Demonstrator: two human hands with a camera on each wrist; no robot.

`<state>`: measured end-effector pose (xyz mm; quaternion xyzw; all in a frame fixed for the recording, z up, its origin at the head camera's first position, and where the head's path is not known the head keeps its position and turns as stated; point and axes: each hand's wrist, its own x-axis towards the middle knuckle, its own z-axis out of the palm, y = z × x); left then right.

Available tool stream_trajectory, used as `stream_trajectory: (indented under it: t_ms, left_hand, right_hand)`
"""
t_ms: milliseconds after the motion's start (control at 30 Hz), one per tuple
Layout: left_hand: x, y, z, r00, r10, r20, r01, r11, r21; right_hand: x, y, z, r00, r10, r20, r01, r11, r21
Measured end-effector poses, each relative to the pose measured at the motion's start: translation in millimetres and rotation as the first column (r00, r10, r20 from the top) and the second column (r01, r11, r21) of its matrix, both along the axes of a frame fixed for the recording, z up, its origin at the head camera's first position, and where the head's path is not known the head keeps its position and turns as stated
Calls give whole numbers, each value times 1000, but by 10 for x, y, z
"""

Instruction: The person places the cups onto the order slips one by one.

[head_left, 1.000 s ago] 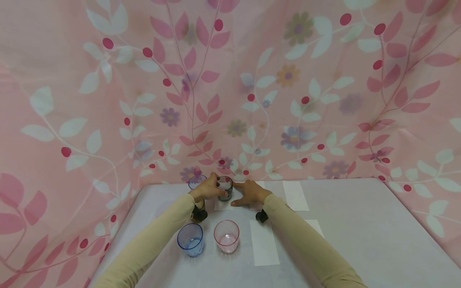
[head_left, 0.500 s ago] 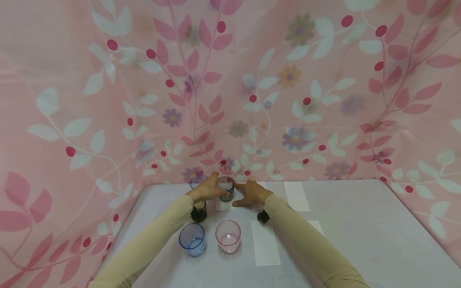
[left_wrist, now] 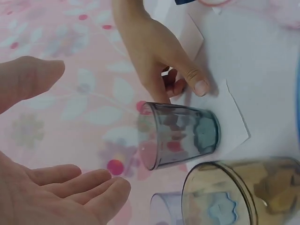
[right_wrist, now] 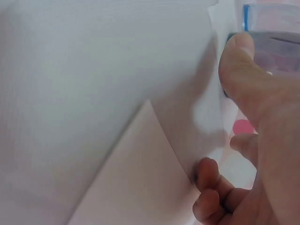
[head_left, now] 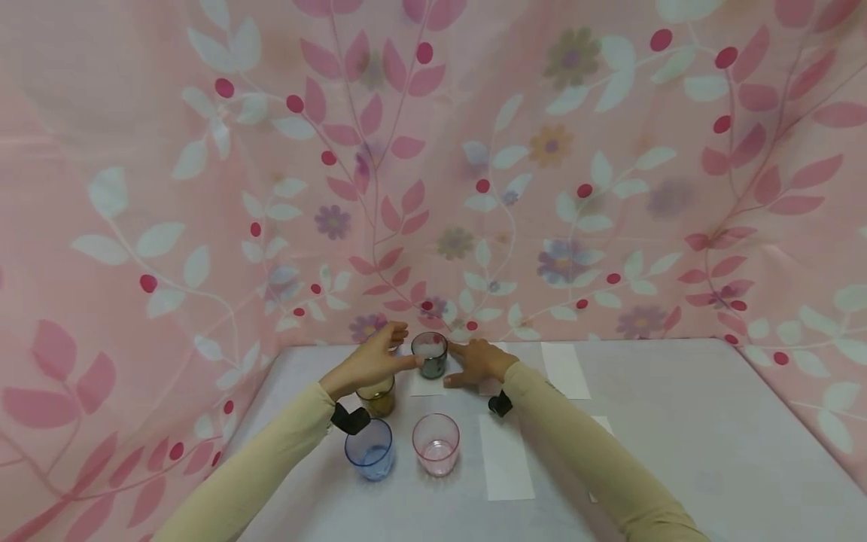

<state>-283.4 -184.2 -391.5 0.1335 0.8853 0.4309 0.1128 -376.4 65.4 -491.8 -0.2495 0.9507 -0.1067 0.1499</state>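
A smoky grey glass (head_left: 430,357) stands upright on a white paper piece (head_left: 427,387) at the table's back. My left hand (head_left: 369,363) is just left of it, fingers spread and holding nothing; in the left wrist view a gap separates its fingers (left_wrist: 101,187) from the glass. On the glass's right side is my right hand (head_left: 482,361), index fingertip right at the glass wall, thumb stretched out and the other fingers bent. An amber glass (head_left: 381,400) sits below my left wrist. A pale blue glass (left_wrist: 161,206) shows behind it in the left wrist view, mostly hidden in the head view.
Nearer the front stand a blue glass (head_left: 369,454) and a pink glass (head_left: 436,449), side by side. More paper rectangles lie to the right, one in front (head_left: 508,467) and another paper rectangle (head_left: 566,369) at the back. A floral curtain (head_left: 474,188) hangs behind the table.
My left hand has let go of the grey glass and moved left, its fingers spreading. The right hand stays beside the glass. The head view has shifted slightly.
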Motion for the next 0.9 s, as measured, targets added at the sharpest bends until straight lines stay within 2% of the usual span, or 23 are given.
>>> stream_trajectory:
  t_ms: [100,167,333,433,667,800,900]
  left_hand:
    - [128,-112,12,1000,2,-30,0,999,50]
    - [213,-190,4,999,11,-54,-6,996,86]
    - [414,-407,-80,988,58,-140,-36,987,158]
    - [537,-531,-151,972,111,-206,-73,980,183]
    - [819,-676,-382,911,179,-372,-107,973,205]
    - [984,-689,-496,884,221,-412,-135,964,227]
    - [1088,-676,-551,878,245,-410,-150,957,250]
  right_hand:
    - [-1,72,36,1000,3,25,-1,998,-57]
    - [-3,142,70,999,32,30,-28,994,-107]
    - [-57,367,151,994,102,34,-94,978,-188]
    - [-80,514,183,994,102,44,-90,974,-207]
    - [-30,852,268,996,73,50,-59,968,-244]
    - [18,994,285,997,66,45,-55,973,-225]
    - [38,1077,264,997,63,40,-54,979,-195]
